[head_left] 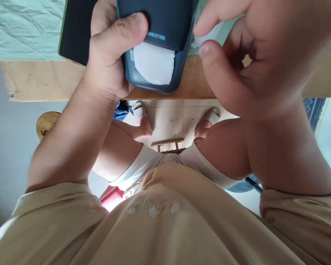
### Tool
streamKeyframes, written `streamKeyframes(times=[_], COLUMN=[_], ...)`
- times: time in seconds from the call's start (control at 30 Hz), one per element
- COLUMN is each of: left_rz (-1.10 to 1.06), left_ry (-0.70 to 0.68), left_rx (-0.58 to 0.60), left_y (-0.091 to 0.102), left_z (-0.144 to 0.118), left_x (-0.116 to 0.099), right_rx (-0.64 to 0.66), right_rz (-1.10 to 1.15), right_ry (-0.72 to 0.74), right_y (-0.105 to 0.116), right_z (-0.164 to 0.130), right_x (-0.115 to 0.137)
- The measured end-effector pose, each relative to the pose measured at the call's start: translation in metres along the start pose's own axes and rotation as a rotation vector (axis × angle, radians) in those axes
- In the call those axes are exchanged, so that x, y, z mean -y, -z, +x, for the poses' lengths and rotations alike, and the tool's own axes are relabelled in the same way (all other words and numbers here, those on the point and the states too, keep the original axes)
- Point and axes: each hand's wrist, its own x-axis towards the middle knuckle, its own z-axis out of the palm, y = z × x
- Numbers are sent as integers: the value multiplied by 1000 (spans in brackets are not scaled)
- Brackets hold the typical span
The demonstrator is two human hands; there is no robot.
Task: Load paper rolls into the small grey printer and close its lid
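Observation:
My left hand (113, 44) is closed around a dark label printer (160, 22), the thumb lying across its front face. Part of a brand name shows in pale letters near the thumb. Out of the printer's slot comes a white strip of paper (154, 62), covering much of the lower front. To the right of the printer is my right hand (245, 55), its thumb and index finger curved towards each other with a gap between the tips. Behind those fingers, a torn-edged white piece of paper (209, 36) shows; it appears to lie on the table.
A dark flat phone-like or tablet-like device (74, 33) lies left of my left hand on a pale green cloth (24, 29). The wooden table edge (41, 79) runs across in front of me. A round wooden stool top (46, 123) stands lower left.

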Motion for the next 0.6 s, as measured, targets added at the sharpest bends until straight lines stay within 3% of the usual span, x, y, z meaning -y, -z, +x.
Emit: streamKeyframes(times=[0.2,0.4,0.6], left_rz=[146,123,-24], left_ry=[9,2,215], left_rx=[60,46,-67], left_y=[-17,-18,-23], left_z=[-17,-17,-21], left_x=[-25,-27,-33], right_rx=[72,98,-19], right_rz=[-61,-80,31], right_ry=[-29,-5,79], right_y=[-1,-12,-21], right_z=[15,27,23], right_x=[16,28,20])
